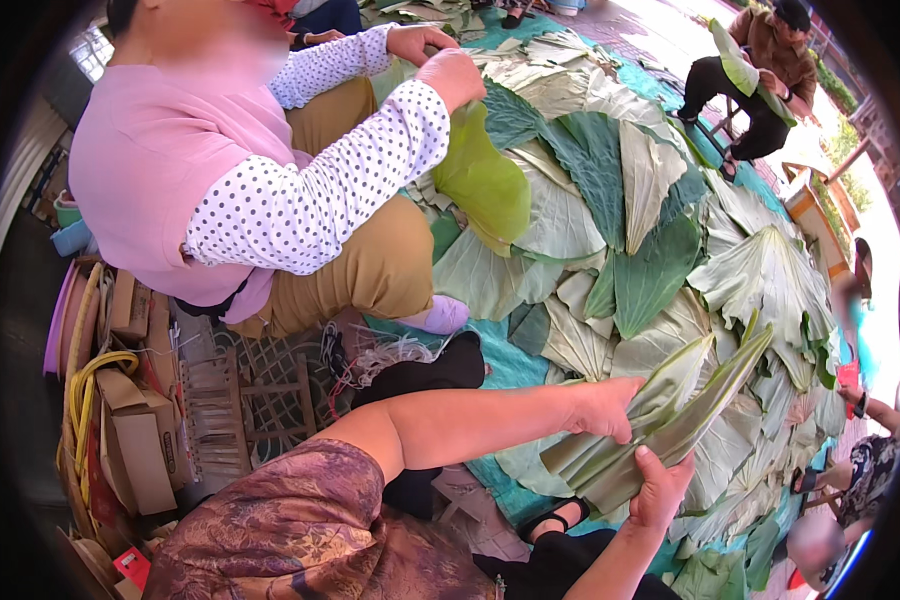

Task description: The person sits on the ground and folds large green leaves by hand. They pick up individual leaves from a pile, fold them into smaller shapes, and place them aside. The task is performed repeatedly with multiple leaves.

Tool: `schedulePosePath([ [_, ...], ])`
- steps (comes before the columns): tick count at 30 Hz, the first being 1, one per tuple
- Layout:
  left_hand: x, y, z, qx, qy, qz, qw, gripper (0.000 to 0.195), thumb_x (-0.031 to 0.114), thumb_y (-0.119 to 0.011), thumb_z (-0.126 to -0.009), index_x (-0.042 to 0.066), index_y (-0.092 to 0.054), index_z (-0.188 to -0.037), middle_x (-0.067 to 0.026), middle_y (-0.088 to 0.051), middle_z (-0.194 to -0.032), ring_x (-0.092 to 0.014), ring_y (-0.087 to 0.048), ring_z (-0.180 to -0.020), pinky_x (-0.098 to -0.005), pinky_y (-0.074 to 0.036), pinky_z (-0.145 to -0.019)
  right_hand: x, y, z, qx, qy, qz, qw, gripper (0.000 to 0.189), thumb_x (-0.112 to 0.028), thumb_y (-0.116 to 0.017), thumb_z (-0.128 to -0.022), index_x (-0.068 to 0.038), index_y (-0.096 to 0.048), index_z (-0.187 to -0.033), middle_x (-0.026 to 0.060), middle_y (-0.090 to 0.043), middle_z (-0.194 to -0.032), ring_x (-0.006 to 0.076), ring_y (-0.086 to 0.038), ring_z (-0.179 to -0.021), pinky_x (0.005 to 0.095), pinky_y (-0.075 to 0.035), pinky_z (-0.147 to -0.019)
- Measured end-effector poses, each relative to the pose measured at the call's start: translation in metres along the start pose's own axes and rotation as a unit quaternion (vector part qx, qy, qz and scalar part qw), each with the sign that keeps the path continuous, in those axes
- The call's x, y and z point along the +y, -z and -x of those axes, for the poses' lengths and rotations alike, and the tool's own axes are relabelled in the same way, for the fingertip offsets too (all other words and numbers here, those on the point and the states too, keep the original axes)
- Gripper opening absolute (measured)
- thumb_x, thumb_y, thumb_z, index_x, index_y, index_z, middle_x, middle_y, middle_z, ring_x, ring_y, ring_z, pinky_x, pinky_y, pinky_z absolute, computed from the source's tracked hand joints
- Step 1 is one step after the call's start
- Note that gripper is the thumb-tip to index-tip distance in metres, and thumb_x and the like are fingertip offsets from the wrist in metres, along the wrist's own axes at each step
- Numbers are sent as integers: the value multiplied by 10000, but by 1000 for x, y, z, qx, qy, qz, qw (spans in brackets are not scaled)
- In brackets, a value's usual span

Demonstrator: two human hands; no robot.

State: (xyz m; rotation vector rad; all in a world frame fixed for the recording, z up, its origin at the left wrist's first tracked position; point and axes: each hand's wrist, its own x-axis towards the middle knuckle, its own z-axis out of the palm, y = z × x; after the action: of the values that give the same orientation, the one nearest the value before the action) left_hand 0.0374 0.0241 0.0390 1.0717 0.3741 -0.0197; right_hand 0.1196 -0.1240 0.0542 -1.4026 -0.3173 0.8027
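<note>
My left hand (607, 409) grips a folded, pleated lotus leaf (671, 412) along its upper left side. Opposite it, my right hand (664, 480) pinches the lower edge of the same leaf, thumb on top and fingers mostly hidden beneath. The leaf's narrow folded ends point up and to the right. Under and beyond my hands lies a broad heap of lotus leaves (652, 292), pale and dark green sides mixed, on a teal tarp (495, 352).
At the upper left, a person in pink (165, 165) holds a yellow-green leaf (484, 180). Another person (757, 90) sits across the heap with a leaf; someone is partly visible at lower right. Cardboard boxes (146, 450), a yellow cord (82, 397) and a wooden stool (232, 397) are left.
</note>
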Motion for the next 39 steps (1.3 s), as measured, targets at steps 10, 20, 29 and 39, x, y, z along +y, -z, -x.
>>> schedulePosePath([
  [10, 4, 8, 1, -40, 10, 94, 995, 702, -109, -625, -677, 26, -380, -1321, -83, -559, -1199, -173, -548, -1088, -328, -422, -953, -1, -1, -6, -15, -18, -57, 998, 500, 82, -617, -712, 19, -482, -1190, 100, -605, -1062, 181, -599, -940, 316, -477, -861],
  [20, -5, 8, 2, -35, -3, 92, 995, 804, -75, -716, -605, 32, -381, -1328, -63, -561, -1195, -163, -536, -1089, -314, -417, -959, 2, -4, -4, -16, -24, -45, 999, 611, 74, -627, -664, 4, -441, -1243, 94, -585, -1101, 192, -589, -984, 324, -470, -876],
  [29, -6, 5, 0, -41, 6, 125, 991, 766, -93, -696, -636, 39, -382, -1321, -78, -556, -1206, -184, -530, -1113, -344, -409, -972, 5, -1, -4, -12, -11, -88, 996, 587, 91, -645, -674, 2, -437, -1216, 96, -578, -1089, 195, -593, -956, 333, -488, -857],
  [39, -3, 4, 1, 52, -47, 18, 997, 706, -97, -664, -632, 4, -404, -1281, -75, -559, -1169, -173, -535, -1071, -317, -416, -952, 11, -1, -8, 31, -27, -83, 996, 503, 65, -736, -648, 0, -532, -1103, 81, -614, -960, 196, -600, -850, 334, -504, -792],
])
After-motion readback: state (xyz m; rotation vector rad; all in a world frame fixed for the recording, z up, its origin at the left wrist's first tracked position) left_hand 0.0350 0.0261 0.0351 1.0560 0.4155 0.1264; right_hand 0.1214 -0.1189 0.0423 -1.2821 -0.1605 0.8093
